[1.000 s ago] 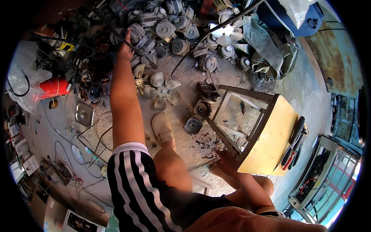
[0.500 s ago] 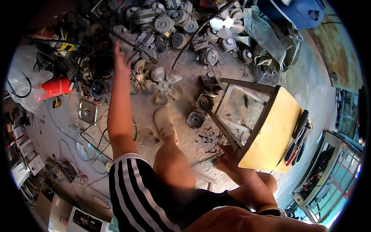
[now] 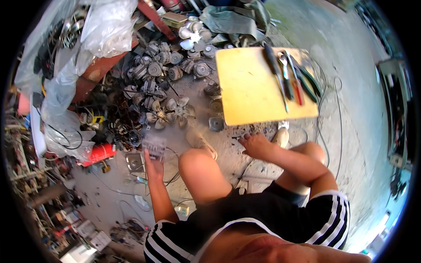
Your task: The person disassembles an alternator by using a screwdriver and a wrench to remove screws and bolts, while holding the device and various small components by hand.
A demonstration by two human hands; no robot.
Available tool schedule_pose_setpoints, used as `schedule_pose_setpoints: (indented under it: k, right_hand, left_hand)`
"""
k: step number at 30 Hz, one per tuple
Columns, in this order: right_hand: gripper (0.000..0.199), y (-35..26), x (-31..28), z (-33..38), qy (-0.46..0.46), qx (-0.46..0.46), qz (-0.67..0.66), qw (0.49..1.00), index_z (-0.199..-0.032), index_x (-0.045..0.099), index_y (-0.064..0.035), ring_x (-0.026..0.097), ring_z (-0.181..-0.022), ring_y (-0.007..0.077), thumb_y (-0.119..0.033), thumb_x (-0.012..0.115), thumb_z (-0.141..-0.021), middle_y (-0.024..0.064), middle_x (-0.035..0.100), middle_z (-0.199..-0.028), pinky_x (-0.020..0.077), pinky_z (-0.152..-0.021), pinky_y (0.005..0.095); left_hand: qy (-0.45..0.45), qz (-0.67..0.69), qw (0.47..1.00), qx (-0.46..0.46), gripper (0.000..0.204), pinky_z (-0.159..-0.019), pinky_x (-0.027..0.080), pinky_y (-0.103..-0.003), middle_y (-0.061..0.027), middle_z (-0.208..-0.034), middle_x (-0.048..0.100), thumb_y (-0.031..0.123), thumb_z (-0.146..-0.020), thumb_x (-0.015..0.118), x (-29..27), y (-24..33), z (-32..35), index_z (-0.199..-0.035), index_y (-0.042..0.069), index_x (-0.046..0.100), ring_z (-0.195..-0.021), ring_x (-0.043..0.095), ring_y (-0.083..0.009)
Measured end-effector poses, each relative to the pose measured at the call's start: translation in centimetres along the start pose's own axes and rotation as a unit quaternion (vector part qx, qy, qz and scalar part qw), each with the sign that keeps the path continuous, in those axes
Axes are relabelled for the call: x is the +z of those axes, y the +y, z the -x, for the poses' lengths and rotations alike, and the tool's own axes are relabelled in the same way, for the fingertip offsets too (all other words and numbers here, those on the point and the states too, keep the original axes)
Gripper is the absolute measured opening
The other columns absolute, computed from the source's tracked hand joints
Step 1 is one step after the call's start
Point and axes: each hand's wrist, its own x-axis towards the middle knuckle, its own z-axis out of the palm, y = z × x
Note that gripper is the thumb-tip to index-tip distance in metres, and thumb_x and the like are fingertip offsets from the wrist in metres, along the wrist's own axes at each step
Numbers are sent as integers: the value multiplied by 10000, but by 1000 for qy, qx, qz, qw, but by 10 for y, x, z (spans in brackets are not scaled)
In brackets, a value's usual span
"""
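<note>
- The person's two hands are well apart.
- The left hand (image 3: 154, 168) is closed on a grey metal part (image 3: 154, 147), held above the floor (image 3: 355, 127), well out from the tabletop's near left corner; blur hides the exact finger placement.
- The right hand (image 3: 256, 144) is loosely spread, fingers slightly bent, just off the near edge of the yellow tabletop (image 3: 247, 87); whether it touches anything below, I cannot tell.
- Along the tabletop's right edge lie a long black-handled screwdriver (image 3: 272, 60), its tip toward the near edge, a red-handled tool (image 3: 298, 93) and dark green-handled pliers (image 3: 310, 83).
- On the floor by the near left corner sits a square motor part (image 3: 216, 124).
- Farther left lie a pale fan wheel (image 3: 180, 110) and a brownish fan wheel (image 3: 160, 115), just beside each other.
- Beyond them spreads a heap of grey motors (image 3: 155, 69).
</note>
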Motion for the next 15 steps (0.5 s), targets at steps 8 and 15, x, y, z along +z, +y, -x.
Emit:
schedule_pose_setpoints:
  k: [8, 15]
  right_hand:
    - [479, 8, 25, 23, 6, 27, -8, 1000, -1109, 601, -65, 643, -946, 328, -401, 700, -782, 162, 636, -1034, 515, -735, 441]
    - [443, 36, 38, 42, 19, 97, -11, 995, -1092, 621, -64, 639, -966, 330, -370, 708, -782, 157, 646, -1043, 520, -768, 445]
  left_hand:
    - [-256, -271, 903, 214, 662, -1027, 315, -395, -56, -1293, 541, 528, -817, 622, 195, 65, 44, -1307, 97, 515, -1241, 449, -192]
    - [-59, -630, 579, 515, 821, -1089, 145, -608, -186, -1131, 638, 646, -605, 710, 327, 51, 97, -1095, -8, 631, -1170, 516, -319]
